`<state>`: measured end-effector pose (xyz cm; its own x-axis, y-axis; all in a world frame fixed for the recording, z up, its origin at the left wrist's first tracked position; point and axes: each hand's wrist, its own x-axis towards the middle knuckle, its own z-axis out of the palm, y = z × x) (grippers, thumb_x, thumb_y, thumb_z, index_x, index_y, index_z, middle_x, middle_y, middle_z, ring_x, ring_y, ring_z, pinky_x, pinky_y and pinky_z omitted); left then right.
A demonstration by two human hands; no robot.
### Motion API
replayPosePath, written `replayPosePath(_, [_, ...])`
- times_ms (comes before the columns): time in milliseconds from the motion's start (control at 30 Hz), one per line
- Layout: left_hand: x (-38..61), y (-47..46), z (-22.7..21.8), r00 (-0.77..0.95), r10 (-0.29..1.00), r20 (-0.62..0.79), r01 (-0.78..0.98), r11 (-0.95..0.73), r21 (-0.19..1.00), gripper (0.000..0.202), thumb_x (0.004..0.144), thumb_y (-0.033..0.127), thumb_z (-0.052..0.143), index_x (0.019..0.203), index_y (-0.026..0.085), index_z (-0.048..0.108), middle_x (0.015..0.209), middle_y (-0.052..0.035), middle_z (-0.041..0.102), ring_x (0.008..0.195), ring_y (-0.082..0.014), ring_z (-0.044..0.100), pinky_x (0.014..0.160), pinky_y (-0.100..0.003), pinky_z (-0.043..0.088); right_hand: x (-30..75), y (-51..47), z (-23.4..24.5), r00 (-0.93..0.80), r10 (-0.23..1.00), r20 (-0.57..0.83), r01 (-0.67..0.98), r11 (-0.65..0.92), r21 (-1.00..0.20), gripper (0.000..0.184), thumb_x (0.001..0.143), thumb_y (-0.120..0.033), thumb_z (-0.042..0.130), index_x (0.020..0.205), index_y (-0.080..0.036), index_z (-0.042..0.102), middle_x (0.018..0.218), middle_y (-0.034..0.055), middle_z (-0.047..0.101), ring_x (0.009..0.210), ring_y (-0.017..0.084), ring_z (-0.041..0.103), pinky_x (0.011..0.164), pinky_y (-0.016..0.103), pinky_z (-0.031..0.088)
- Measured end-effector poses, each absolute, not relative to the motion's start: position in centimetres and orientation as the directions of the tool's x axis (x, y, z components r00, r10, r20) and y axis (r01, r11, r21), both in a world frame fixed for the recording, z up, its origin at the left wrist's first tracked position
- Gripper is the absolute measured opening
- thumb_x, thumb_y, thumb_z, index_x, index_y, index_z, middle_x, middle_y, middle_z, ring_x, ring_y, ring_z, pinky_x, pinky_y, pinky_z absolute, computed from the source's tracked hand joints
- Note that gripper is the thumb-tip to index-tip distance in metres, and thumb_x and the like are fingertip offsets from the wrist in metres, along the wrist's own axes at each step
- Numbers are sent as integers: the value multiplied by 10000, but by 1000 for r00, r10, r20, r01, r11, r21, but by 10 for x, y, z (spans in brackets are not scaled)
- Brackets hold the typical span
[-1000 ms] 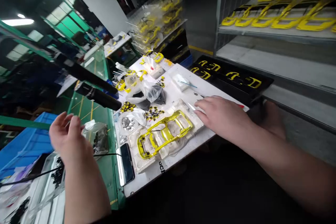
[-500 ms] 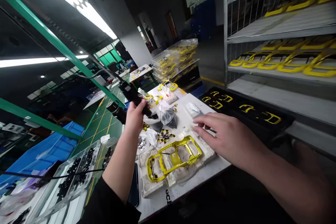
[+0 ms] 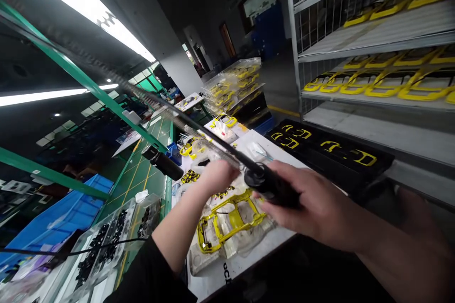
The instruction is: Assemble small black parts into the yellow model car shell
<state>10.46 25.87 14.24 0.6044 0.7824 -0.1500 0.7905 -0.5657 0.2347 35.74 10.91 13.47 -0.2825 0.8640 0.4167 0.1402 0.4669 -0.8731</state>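
My right hand is wrapped round a black electric screwdriver, held above the right side of the table. A dark cord and a coiled line run from its end up to the upper left. My left hand is curled beside that end, blurred, and what its fingers hold, if anything, is hidden. Below both hands a yellow toy-car body frame lies in a white moulded holder on the white table. Small yellow-and-black parts lie behind my left forearm.
A second black screwdriver hangs to the left, near a green post. A compartment box of black parts and a blue bin stand at left. At right are a shelf rack and a black tray with yellow parts.
The screwdriver has passed from my left hand to my right and come down rightward. My left hand has moved right and down; my right hand, empty before, has closed round the tool.
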Motion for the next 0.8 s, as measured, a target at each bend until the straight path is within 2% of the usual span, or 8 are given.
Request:
replayPosePath(67, [91,289,140,407,910,-84,913,-403,61,168,1079,303,722,1053,160,805,1162,-127,798,1137,-291,764,1020,-479,648,365,109,128,-213,912,350,171,388,-906,237,1029,-433,779,1199,-278,724,1020,-22,787,903,207,731,784,280,570])
replayPosePath(133, [82,311,135,270,962,-45,961,-272,-54,224,1097,364,740,1184,161,773,1260,-112,777,1173,-269,754,1050,-504,650,371,108,123,-169,939,301,211,333,-919,308,1032,-486,780,1263,-293,711,1074,-20,801,942,219,743,791,282,577])
replayPosePath(267, [69,331,129,150,988,-22,977,-151,-151,310,1108,424,735,1293,175,749,1307,-107,767,1156,-254,759,1027,-482,667,376,104,120,-160,956,247,269,283,-920,321,1048,-525,741,1279,-306,705,1033,-24,810,869,218,744,706,284,562])
replayPosePath(367, [57,334,134,88,996,3,977,-86,-193,333,1111,432,729,1326,177,737,1347,-119,753,1185,-265,753,1033,-489,665,380,101,121,-171,951,258,297,300,-906,332,1038,-532,752,1289,-317,721,1056,-26,825,889,220,762,739,283,579])
replayPosePath(433, [50,333,139,96,995,-31,973,-100,-210,315,1103,432,741,1281,172,749,1295,-110,767,1149,-257,760,1017,-481,667,382,101,119,-173,949,265,323,308,-895,378,1034,-551,761,1334,-324,727,1127,-17,841,933,231,782,778,292,598])
replayPosePath(500, [45,330,143,172,979,-110,962,-191,-197,295,1094,431,757,1216,163,764,1214,-88,784,1083,-240,769,985,-456,672,383,103,116,-180,948,261,327,308,-894,429,1037,-575,758,1386,-328,721,1230,-1,845,1030,256,802,832,307,618])
replayPosePath(600, [47,323,139,299,937,-180,930,-328,-166,273,1105,425,740,1206,174,773,1234,-83,790,1092,-233,767,1003,-445,667,379,107,111,-209,949,236,310,293,-904,472,1033,-588,755,1427,-333,710,1368,19,821,1212,299,790,924,339,633])
replayPosePath(800, [62,315,116,312,933,-177,906,-349,-240,337,1099,439,747,1324,187,743,1347,-115,756,1173,-258,754,1028,-477,666,364,108,111,-234,947,218,284,281,-917,357,994,-515,784,1280,-301,776,1150,30,856,1051,298,816,813,340,637])
